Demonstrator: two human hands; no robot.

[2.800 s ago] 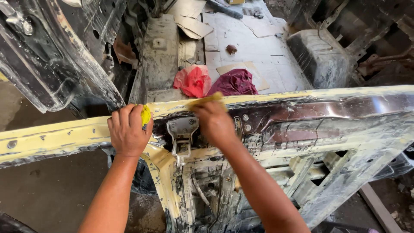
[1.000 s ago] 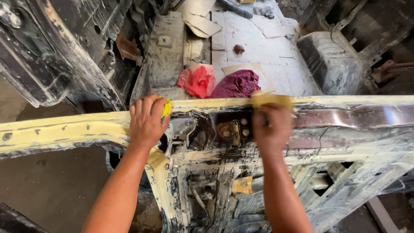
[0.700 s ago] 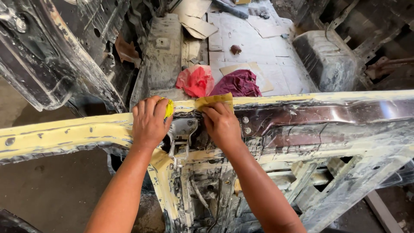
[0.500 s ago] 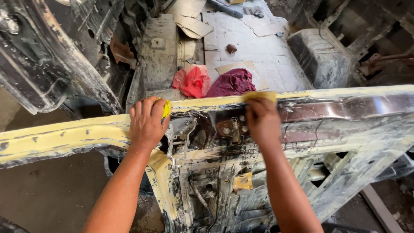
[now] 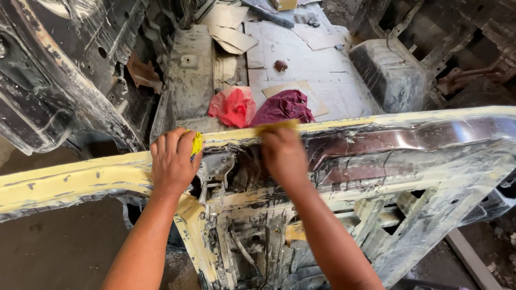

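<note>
Right at the top edge of the door frame [image 5: 376,161], just past its middle: right hand [image 5: 284,156] pressed down flat-ish on a strip of yellow sandpaper [image 5: 277,127], fingers curled over it and pinning it to the yellow-coated rim. Only a thin sliver of the paper peeking out above the knuckles, rest hidden under the palm. Blurry there, so can't tell more about the grip than that.

Over to the left, just beside it: left hand [image 5: 173,161] clamped on the same rim, fingers wrapped around a small yellow pad [image 5: 197,143] that pokes out on the thumb side. Both hands near each other, not touching, with the grey latch bracket [image 5: 217,166] sitting in the gap right below them.

Frame itself lying roughly crosswise, tilted up slightly toward the right, slathered in pale yellow filler on the left stretch and showing bare shiny metal with reddish patches on the right. Lots of cutouts and ribs lower down, all smeared.

Beyond the frame, down on the stripped car floor [image 5: 301,59]: red rag [image 5: 234,106] and maroon rag [image 5: 284,106] bunched side by side, touching, just behind the rim where the right hand works. Flattened cardboard pieces [image 5: 228,27] further back. Black body panel [image 5: 59,70] up in the left corner.
</note>
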